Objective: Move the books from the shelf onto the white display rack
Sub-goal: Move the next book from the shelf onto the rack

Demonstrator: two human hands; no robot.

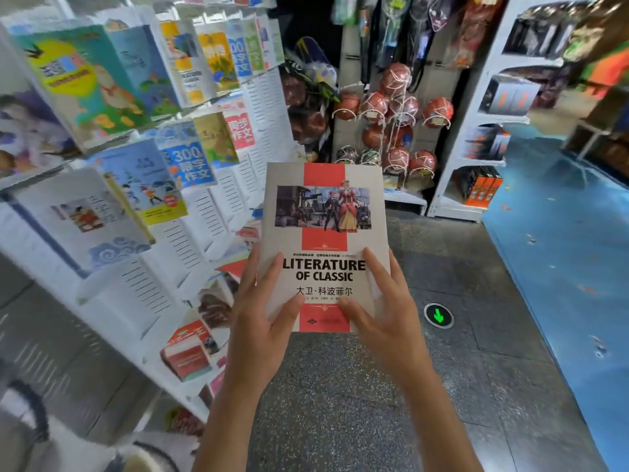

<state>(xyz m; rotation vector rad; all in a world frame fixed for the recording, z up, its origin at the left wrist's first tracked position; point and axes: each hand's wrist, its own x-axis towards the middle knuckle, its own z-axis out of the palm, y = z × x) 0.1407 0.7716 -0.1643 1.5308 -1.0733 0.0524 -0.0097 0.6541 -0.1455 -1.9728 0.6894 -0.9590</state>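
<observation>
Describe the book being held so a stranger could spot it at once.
Start at the white display rack full of colourful covers on the left; just right of it, over the speckled floor, the left hand and right hand hold one book upright. Unlike the racked ones, it is grey with a red cross band and reads LITERATURE OF CLASSIC.

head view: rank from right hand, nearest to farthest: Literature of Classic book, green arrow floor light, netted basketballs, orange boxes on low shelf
1. Literature of Classic book: in the right hand, touching.
2. Green arrow floor light: floor, just right.
3. Orange boxes: low shelf, right.
4. Netted basketballs: rack, ahead above.
</observation>
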